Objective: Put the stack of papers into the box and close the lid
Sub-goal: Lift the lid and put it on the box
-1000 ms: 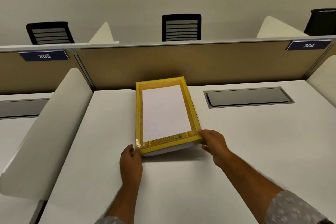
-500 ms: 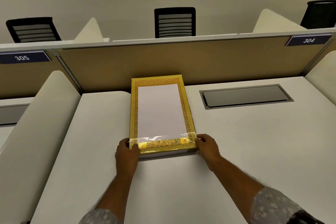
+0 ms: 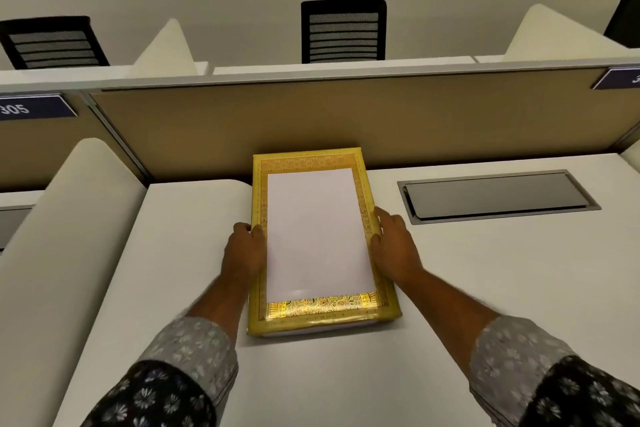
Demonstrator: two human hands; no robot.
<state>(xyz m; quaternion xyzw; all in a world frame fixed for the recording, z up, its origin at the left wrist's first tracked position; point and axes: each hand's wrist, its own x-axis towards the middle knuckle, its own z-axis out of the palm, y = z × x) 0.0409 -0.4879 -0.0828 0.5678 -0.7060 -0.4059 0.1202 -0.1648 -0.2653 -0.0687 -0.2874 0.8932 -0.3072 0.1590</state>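
A yellow box lid [image 3: 313, 161] with a gold patterned border lies flat on the white desk [image 3: 485, 288], its far end against the partition. A white rectangle [image 3: 315, 232] fills its middle; I cannot tell whether it is paper behind a window or a panel. A thin white strip of the box base [image 3: 311, 329] shows under the near edge. My left hand [image 3: 244, 250] grips the lid's left long side, thumb on top. My right hand [image 3: 393, 246] grips the right long side the same way. No loose stack of papers is in view.
A tan partition [image 3: 346, 118] rises behind the box. A grey cable hatch [image 3: 498, 196] is set into the desk to the right. A curved white divider [image 3: 62, 236] bounds the desk on the left. Black chairs [image 3: 343, 31] stand beyond the partition.
Both hands slid from the lid's near corners up to its long sides. The lid's near end, raised and skewed a second ago, now lies flat and square. The camera came closer.
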